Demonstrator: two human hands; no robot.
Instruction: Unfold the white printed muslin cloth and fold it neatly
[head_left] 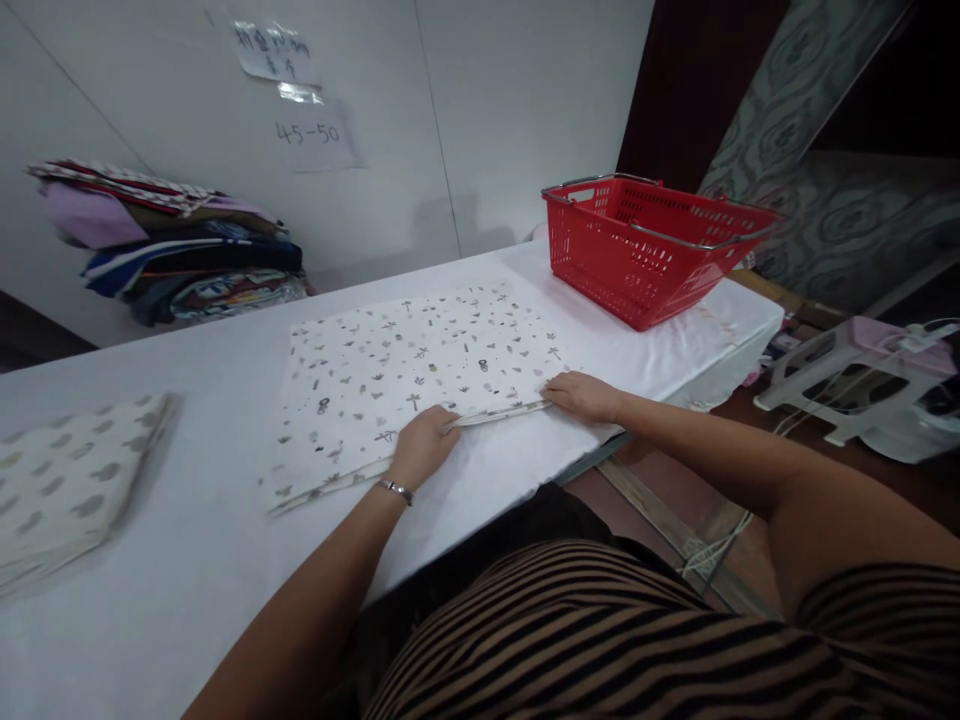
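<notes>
Along the desk's (187,540) near edge, both hands, left hand (422,447) and right hand (581,395), pinch the printed cloth's (420,370) folded hem, spread apart to keep it taut and flat.

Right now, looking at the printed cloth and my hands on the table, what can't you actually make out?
- Left hand, head view: its fingertips curl over the near edge of the printed cloth, so the grip is hidden.
- Paper notes on the wall: writing blurred by glare.
- Folded cloth at left: blurred, cut off by the frame edge.
- Red basket: its walls hide the inside.
</notes>
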